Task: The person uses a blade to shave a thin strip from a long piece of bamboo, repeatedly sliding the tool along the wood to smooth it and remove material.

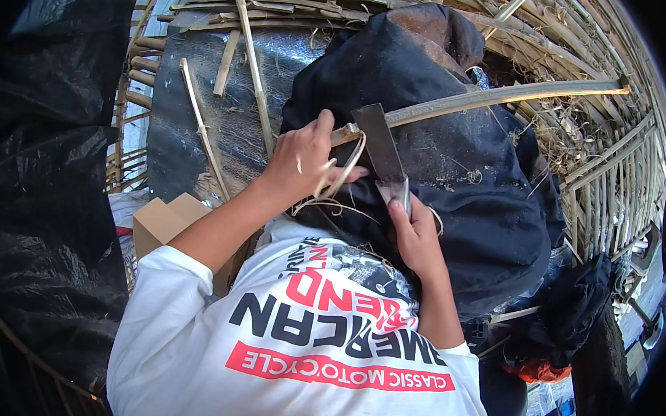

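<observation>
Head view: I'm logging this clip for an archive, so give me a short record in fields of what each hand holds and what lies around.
left hand: grips the near end of a long bamboo strip
right hand: grip closed on the handle of a broad knife
knife: blade laid against the strip's near end
support: dark cloth over the lap
shavings: thin curls by the left hand
around: cut bamboo slats, cardboard box
</observation>
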`<state>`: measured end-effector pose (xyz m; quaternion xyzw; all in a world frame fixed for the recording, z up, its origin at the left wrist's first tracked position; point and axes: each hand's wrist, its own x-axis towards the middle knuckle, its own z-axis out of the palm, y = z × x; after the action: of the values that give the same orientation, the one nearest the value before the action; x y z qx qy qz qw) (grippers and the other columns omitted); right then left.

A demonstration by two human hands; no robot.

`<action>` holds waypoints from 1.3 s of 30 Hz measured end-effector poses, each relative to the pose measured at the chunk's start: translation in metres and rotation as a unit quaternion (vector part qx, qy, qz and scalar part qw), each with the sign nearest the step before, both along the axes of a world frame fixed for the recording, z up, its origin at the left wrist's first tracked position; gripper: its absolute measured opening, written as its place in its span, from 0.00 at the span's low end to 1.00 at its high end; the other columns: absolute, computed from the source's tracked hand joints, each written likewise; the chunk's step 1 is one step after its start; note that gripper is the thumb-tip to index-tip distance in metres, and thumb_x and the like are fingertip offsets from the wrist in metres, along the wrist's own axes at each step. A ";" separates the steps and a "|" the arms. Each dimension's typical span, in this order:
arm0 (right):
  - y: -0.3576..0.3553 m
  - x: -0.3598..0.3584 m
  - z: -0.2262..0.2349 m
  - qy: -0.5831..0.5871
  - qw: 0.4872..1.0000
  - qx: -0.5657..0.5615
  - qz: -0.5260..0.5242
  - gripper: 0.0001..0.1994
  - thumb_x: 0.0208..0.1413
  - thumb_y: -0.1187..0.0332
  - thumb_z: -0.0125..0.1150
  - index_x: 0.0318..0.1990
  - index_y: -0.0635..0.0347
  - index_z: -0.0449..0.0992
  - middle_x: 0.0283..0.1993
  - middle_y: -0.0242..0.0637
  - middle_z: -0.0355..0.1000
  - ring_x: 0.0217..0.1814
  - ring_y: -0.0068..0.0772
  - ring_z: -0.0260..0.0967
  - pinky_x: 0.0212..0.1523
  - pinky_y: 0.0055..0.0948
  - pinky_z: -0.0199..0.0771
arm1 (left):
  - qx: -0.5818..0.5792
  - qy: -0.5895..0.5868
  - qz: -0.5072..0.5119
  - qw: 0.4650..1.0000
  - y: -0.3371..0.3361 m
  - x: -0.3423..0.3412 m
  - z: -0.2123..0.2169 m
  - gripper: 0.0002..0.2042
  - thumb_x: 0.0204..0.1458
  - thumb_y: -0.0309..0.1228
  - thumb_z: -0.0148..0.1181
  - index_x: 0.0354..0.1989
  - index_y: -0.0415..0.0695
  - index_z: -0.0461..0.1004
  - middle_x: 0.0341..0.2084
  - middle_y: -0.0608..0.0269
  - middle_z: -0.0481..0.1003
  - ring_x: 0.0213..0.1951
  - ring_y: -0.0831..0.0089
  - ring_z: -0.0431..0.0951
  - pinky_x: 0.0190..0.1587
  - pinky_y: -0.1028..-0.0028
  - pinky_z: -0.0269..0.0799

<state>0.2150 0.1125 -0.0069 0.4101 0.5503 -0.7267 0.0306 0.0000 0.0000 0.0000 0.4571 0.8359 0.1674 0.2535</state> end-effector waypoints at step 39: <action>0.017 -0.002 0.012 0.017 0.998 -0.050 0.044 0.20 0.68 0.52 0.44 0.39 0.63 0.70 0.19 0.31 0.64 0.15 0.20 0.62 0.16 0.22 0.63 | 0.048 0.003 0.053 0.997 0.000 0.014 -0.001 0.39 0.35 0.58 0.74 0.37 0.36 0.60 0.25 0.39 0.75 0.30 0.39 0.79 0.30 0.55 0.76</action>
<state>0.2132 0.1294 0.0054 0.3712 0.5310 -0.7582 0.0743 0.0143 0.0000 -0.0013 0.4247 0.8506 0.2194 0.2192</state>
